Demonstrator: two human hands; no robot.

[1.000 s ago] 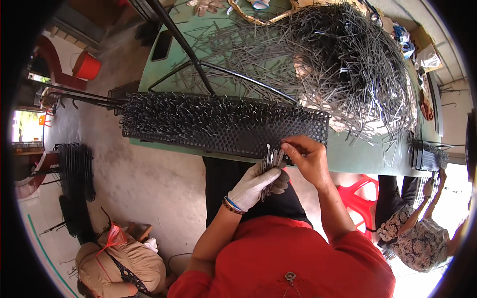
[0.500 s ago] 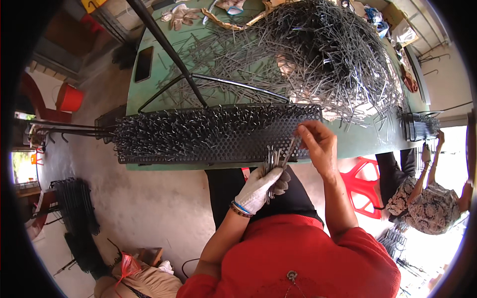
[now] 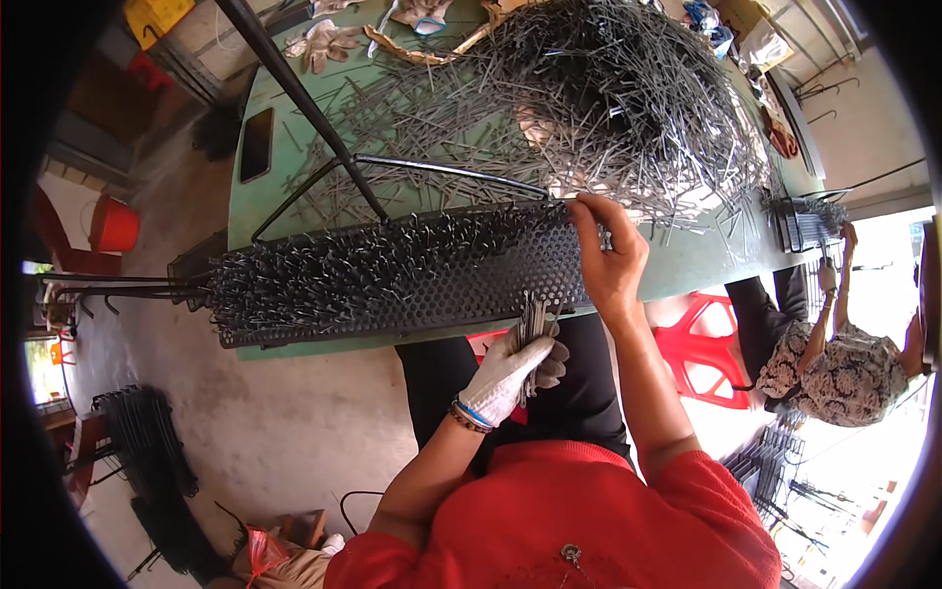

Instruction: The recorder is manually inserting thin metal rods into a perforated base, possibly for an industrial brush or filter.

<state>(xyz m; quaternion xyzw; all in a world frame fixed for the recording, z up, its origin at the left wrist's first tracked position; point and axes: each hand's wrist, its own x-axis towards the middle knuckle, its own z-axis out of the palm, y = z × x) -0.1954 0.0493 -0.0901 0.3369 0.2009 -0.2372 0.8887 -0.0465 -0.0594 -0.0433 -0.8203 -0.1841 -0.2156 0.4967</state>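
Note:
A white glove covers my left hand [image 3: 510,375], which is closed round a bundle of thin metal rods [image 3: 533,322] just in front of the rack's near edge. My right hand [image 3: 616,257] is bare. Its thumb and fingers are pinched together at the far right end of a black perforated rack [image 3: 481,292]; what is between the fingertips is too small to make out. Many rods [image 3: 314,270] stand upright, tightly packed, in the rack's left and far holes. Bare holes show at its near right part.
A large heap of loose rods [image 3: 638,108] covers the green table [image 3: 263,201]. A phone [image 3: 256,144] and work gloves [image 3: 322,45] lie at the far left. Black metal bars [image 3: 314,118] rise over the rack. A red stool [image 3: 702,344] and another person [image 3: 839,373] are at the right.
My right hand has moved from the bundle up to the rack's far right edge. My left hand still grips the bundle. The whole view has shifted slightly.

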